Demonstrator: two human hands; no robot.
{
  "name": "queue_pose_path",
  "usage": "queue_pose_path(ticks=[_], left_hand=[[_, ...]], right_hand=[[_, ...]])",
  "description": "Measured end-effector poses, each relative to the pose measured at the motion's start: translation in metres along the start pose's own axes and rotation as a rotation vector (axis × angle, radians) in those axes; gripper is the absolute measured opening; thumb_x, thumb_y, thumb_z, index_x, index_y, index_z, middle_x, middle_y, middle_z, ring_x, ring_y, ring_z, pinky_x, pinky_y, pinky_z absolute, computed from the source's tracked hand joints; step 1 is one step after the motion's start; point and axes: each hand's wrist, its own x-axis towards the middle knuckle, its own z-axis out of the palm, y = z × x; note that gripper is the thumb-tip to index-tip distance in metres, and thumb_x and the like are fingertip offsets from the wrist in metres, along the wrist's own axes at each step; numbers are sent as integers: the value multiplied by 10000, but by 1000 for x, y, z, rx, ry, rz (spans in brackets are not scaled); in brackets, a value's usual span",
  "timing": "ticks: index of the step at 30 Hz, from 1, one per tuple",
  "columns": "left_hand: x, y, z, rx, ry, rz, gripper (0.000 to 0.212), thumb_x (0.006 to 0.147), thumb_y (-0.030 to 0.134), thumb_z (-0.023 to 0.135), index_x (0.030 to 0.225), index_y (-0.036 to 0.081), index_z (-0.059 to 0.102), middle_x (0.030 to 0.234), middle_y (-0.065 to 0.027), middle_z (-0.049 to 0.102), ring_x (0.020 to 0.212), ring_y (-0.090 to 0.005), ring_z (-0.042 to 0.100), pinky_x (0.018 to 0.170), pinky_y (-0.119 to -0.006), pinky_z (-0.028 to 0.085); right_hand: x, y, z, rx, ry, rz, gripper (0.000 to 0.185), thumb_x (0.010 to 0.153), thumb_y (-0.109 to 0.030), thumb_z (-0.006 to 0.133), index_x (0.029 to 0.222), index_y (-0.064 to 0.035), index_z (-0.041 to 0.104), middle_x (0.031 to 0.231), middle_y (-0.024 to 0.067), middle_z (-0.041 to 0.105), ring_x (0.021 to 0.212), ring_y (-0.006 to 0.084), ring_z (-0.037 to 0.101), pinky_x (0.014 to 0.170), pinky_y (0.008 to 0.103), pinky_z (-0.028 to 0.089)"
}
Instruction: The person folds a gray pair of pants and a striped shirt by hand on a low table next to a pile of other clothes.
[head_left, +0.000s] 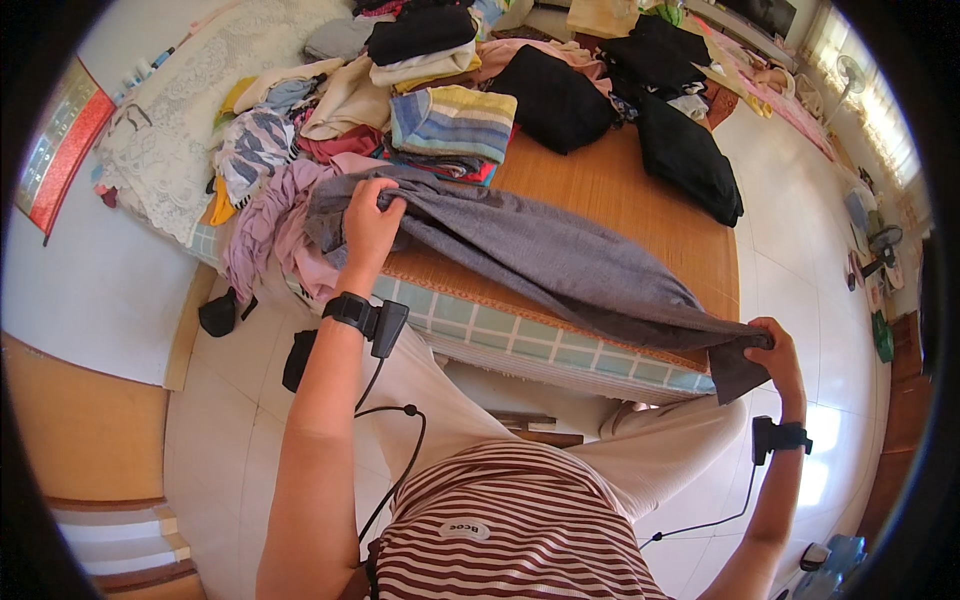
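Observation:
A long grey cloth garment (555, 240), which looks like trousers, lies stretched at a slant over the front of a bed covered with a brown woven mat (577, 172). My left hand (375, 221) grips its bunched end at the left. At the bed's right front corner, my right hand (776, 352) holds the other end, whose edge hangs down past the mat. A crumpled pink cloth (259, 217) lies left of my left hand. Behind the grey garment sits a stack topped by a folded striped knit (454, 124).
Folded black garments (555, 97) lie farther back, with another black one (690, 161) at the right edge. Mixed clothes (255, 142) are heaped at the left beside a lace cover (187, 112). Cables hang from both wrist straps. A standing fan (850, 73) is at the far right.

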Motion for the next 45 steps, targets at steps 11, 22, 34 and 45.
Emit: queue_pose_path(ticks=[11, 22, 34, 45], left_hand=[[5, 7, -45, 106, 26, 130, 238, 703, -39, 635, 915, 60, 596, 951, -113, 557, 817, -332, 587, 710, -390, 471], [34, 34, -152, 39, -97, 38, 220, 654, -79, 590, 834, 42, 625, 854, -103, 585, 758, -239, 591, 682, -318, 468], [82, 90, -275, 284, 6, -15, 134, 693, -2, 630, 825, 0, 650, 758, -71, 626, 724, -162, 593, 673, -285, 461], [183, 20, -287, 203, 329, -26, 209, 804, 96, 558, 942, 55, 709, 725, -94, 698, 615, -192, 692, 599, -299, 535]], right_hand=[[15, 55, -68, 15, 492, -203, 305, 883, 63, 564, 1158, -43, 640, 1086, 39, 651, 999, 132, 584, 916, 260, 447], [23, 30, -169, -54, 857, -473, 283, 990, -76, 504, 1248, -74, 622, 1222, 53, 626, 1111, 152, 571, 973, 293, 447], [33, -12, -201, -180, 888, -553, 286, 971, -70, 518, 1223, -86, 651, 1140, 56, 636, 1069, 151, 578, 953, 285, 435], [96, -89, -154, 117, 660, -222, 270, 909, -190, 652, 1168, -119, 684, 683, -57, 521, 464, 32, 349, 398, 221, 257]])
